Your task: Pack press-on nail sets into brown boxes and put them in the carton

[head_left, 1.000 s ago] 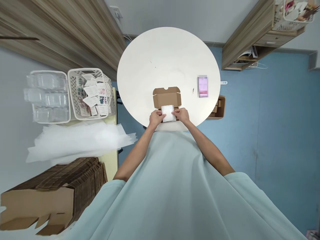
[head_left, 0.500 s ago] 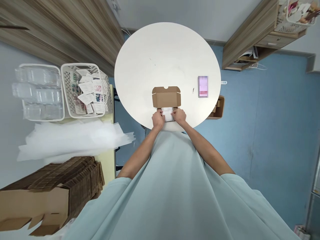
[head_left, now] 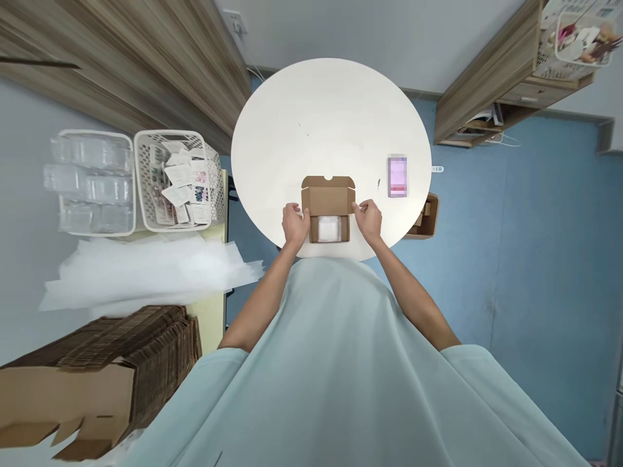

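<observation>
A small brown cardboard mailer box [head_left: 329, 196] stands near the table's front edge, its lid raised and pointing away from me. Inside its tray lies a white wrapped packet [head_left: 329, 229]. At the lid's left edge is my left hand [head_left: 295, 226], thumb against the cardboard and the other fingers curled apart from it. My right hand [head_left: 369, 221] has thumb and fingertips together at the lid's right side flap. Neither hand touches the packet.
The round white table [head_left: 272, 130] carries a phone-like device [head_left: 398, 176] with a blurred screen. On the left are a basket of carded packets [head_left: 179, 175], a basket of clear containers [head_left: 95, 185], white sheets [head_left: 146, 272] and stacked flattened boxes [head_left: 160, 363]. An open carton [head_left: 430, 217] sits right, below the table.
Both hands have left the white packet inside the box and moved outward and forward to the two sides of the lid. The packet now lies uncovered in the tray.
</observation>
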A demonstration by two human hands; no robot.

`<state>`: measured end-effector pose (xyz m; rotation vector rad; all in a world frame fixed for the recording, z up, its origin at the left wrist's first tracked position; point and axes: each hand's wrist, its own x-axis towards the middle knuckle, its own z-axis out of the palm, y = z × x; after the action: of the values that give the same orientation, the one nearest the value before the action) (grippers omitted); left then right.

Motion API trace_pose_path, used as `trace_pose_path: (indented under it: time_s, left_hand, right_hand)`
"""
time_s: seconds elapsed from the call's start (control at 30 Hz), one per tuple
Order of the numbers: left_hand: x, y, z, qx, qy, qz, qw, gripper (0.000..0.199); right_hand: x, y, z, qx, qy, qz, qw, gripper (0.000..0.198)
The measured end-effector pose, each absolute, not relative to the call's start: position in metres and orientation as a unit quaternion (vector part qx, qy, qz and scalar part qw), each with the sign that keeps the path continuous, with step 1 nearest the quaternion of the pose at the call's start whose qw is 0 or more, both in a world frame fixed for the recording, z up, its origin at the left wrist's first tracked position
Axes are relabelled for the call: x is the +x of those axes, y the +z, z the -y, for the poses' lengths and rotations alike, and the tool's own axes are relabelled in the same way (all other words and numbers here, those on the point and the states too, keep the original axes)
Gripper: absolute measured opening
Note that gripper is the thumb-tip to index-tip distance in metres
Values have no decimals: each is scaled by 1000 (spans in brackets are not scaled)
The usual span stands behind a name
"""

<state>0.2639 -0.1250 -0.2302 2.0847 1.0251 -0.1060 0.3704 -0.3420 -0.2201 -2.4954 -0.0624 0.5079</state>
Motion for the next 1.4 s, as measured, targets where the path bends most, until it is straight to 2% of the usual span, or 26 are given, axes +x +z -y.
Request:
trace_pose_path:
  time_s: [0.13, 0.27, 0.53, 0.73, 1.0, 1.17, 1.4]
  left_hand:
    - [287, -232, 104, 746, -52, -433, 503, 65]
    - [301, -225, 99, 695, -73, -417, 581, 79]
    - [303, -215, 96, 683, -51, -371, 627, 91]
    - [297, -220, 98, 693, -14, -325, 644, 94]
    - [258, -235, 122, 700, 21, -335, 630, 89]
    - [229, -237, 135, 749, -16, -322, 579, 92]
    - [190, -212, 140, 836, -35, -278, 472, 82]
  right_hand:
    - [399, -233, 342, -891, 227, -22, 393, 54]
    - [409, -236, 329, -838, 287, -47, 461, 68]
    - [409, -224, 324, -831, 294, 12, 471, 84]
    - [403, -221, 327, -833, 255, 111, 477, 83]
    - [352, -225, 348, -848, 237, 171, 442, 74]
    - [323, -221, 360, -854, 262, 206, 399, 78]
    - [298, -207, 377, -881, 251, 207, 343, 83]
